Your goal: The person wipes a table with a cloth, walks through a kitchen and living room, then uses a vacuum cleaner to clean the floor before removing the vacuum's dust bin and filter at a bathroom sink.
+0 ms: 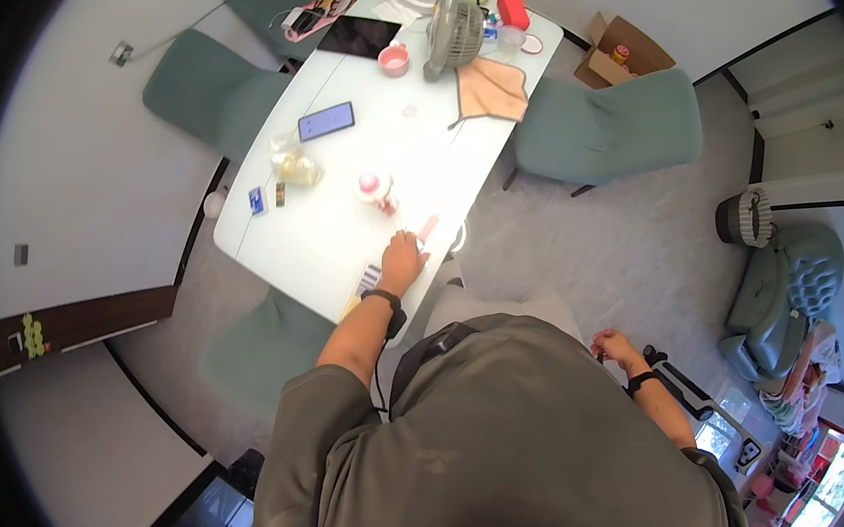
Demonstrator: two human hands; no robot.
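Left hand (403, 263) and right hand (618, 346) curled, can't tell on what; near pink strip (428, 228) looks light, soft, pinchable by its far end

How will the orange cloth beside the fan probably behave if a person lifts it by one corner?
The orange cloth will probably hang floppy, since it looks like soft fabric with uneven edges. It should be light for its size, as it appears thin. Rolling seems unlikely, because it lies spread out on the white table.
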